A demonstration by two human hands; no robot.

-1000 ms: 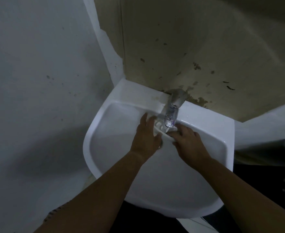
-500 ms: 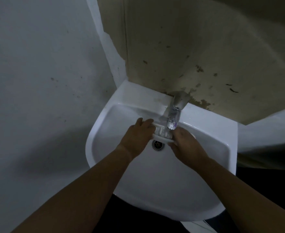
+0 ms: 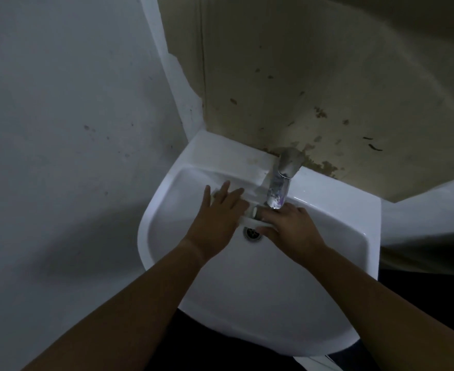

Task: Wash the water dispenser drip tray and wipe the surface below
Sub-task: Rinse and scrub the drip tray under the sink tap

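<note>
A white drip tray (image 3: pixel 250 219) lies across the bowl of a white washbasin (image 3: pixel 349 226), just under the metal tap (image 3: pixel 280 183). Most of the tray is hidden by my hands. My left hand (image 3: pixel 217 216) lies flat on its left part with fingers spread. My right hand (image 3: pixel 291 228) grips its right end, fingers curled around the edge below the spout. The drain (image 3: pixel 252 232) shows between my wrists.
The basin is fixed in a corner: a grey wall (image 3: pixel 59 129) on the left, a stained beige wall (image 3: pixel 314 76) behind the tap. A dark object (image 3: pixel 434 258) stands to the right of the basin. The floor under the basin is dark.
My left hand has slid left and forward over the tray and its fingers have spread. My right hand keeps its grip on the tray's right end. The view has shifted slightly.
</note>
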